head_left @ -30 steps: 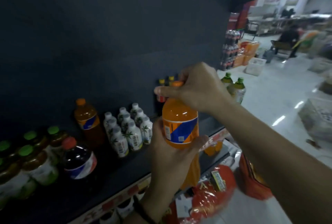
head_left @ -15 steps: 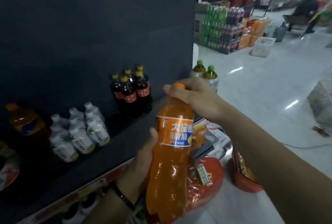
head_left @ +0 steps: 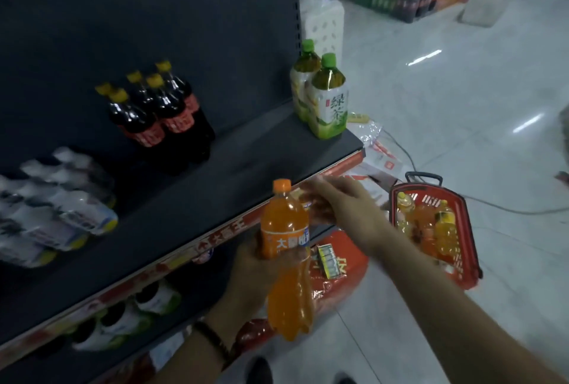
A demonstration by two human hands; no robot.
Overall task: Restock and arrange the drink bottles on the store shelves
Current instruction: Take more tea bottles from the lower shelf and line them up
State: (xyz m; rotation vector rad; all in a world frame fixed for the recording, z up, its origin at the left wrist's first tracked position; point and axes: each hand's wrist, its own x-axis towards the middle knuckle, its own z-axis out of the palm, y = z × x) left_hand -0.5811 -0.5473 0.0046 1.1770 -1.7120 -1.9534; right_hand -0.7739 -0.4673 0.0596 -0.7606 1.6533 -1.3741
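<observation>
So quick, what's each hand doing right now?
Left hand: holding the orange soda bottle.
Right hand: open, fingers straight, holding nothing.

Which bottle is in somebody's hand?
The orange soda bottle with the orange cap: the left hand holds its middle. The other bottles stand on shelves or sit in the red basket.

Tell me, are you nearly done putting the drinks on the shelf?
Not yet. Done: colas, green teas and white bottles stand on the shelf. In hand: the left hand holds an orange soda below the shelf edge, the right hand open beside it. Left: more bottles wait in the red basket on the floor.
</observation>
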